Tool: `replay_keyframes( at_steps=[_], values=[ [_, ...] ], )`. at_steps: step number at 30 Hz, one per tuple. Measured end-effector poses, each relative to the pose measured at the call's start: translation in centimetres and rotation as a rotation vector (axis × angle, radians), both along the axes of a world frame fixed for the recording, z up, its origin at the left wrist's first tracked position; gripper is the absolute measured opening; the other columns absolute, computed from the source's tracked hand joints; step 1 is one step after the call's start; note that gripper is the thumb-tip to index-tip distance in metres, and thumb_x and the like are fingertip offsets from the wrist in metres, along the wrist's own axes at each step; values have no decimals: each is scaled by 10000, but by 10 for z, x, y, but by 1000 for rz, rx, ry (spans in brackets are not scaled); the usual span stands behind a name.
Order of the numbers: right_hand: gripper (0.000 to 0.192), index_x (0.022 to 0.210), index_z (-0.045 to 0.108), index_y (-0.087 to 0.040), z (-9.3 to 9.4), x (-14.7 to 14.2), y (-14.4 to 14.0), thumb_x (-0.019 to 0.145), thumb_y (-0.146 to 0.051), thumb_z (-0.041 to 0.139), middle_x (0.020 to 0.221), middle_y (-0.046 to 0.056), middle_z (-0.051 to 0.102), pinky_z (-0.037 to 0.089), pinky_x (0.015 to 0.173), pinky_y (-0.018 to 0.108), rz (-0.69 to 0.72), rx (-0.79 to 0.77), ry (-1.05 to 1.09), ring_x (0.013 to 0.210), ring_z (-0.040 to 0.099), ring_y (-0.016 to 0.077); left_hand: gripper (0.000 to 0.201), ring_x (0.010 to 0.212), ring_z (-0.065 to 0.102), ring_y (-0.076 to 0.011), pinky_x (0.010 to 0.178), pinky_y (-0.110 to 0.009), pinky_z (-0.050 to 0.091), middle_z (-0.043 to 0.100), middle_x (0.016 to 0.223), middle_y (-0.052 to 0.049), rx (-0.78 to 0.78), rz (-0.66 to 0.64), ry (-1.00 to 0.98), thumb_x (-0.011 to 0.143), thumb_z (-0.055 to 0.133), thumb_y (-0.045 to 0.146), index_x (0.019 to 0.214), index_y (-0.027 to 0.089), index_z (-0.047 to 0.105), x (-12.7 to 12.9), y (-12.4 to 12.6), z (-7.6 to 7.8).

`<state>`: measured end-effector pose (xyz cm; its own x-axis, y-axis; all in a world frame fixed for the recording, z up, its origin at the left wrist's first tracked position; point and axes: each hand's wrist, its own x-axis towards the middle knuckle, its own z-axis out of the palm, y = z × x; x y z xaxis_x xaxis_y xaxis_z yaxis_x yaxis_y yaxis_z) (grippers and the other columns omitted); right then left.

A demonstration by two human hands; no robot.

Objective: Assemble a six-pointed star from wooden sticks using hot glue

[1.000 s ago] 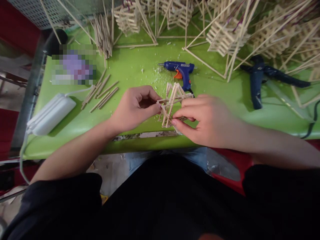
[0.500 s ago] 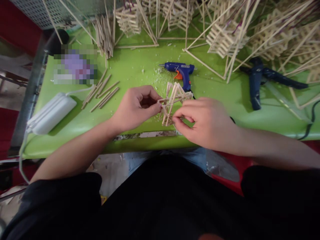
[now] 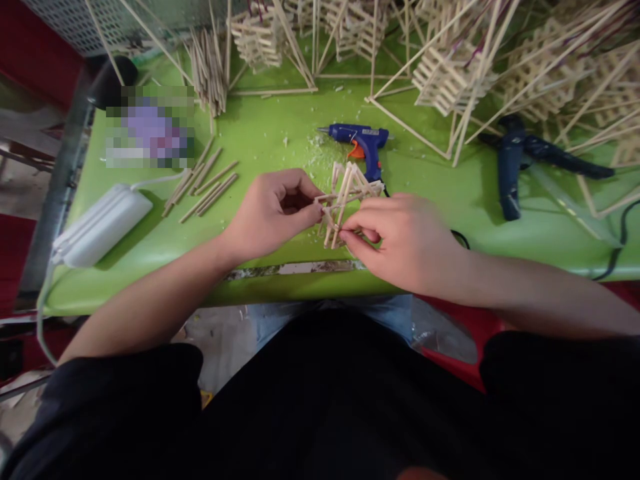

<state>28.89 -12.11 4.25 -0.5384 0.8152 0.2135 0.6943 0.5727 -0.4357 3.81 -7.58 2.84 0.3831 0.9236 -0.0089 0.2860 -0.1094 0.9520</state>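
A small frame of glued wooden sticks point(image 3: 346, 193) stands near the front edge of the green table point(image 3: 280, 133). My left hand point(image 3: 273, 213) pinches its left side with thumb and fingers. My right hand point(image 3: 405, 240) grips its lower right side, fingertips on the bottom sticks. A blue glue gun point(image 3: 361, 141) lies just behind the frame, nozzle pointing left. Part of the frame is hidden behind my right fingers.
Loose sticks point(image 3: 203, 187) lie left of my hands, beside a white power strip point(image 3: 100, 227). A second dark glue gun point(image 3: 515, 160) lies at the right. Finished stick structures point(image 3: 450, 73) and a stick bundle point(image 3: 205, 67) crowd the back. A black cord point(image 3: 620, 247) runs at the right edge.
My right hand has slid slightly left and up along the frame's lower side, shifting its fingertips. My left hand and the frame have barely moved.
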Motion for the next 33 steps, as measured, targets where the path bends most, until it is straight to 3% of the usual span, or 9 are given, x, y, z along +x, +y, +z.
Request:
replay_keyframes(
  at_steps=[4,11,20,28,33],
  values=[
    [208,847,713,-236,2,2,2,1035,-150,689,763,14,653,409,730,409,6,-7,9,674,543,191,279,774,784,-184,706,-313,649,812,855,-49,9,1,-8,941,971,394,929,201,771,-1,2,-1],
    [192,927,660,-267,21,10,0,1095,-193,604,870,44,721,466,756,431,-13,-77,90,767,626,233,249,790,800,-176,725,-305,657,830,879,-51,21,22,-17,967,961,354,958,196,769,-4,5,-2],
    [198,934,610,-260,27,19,4,1127,-252,565,807,36,698,417,720,413,-39,-65,63,715,583,226,279,774,835,-174,727,-285,694,839,849,-40,47,10,-126,940,1005,342,936,190,771,-6,11,-6],
    [239,993,761,-230,17,17,14,1154,-247,585,933,69,797,469,771,407,74,-27,-42,804,677,235,256,746,807,-164,669,-275,657,843,847,-43,105,-12,-128,940,1016,336,942,191,806,-8,12,-10],
    [299,1023,818,-201,10,14,12,1154,-216,550,949,83,807,408,718,387,106,-43,-74,814,684,229,280,704,763,-154,648,-278,636,814,830,-23,173,-7,-97,920,1039,331,939,200,792,-6,6,-14]
  ],
)
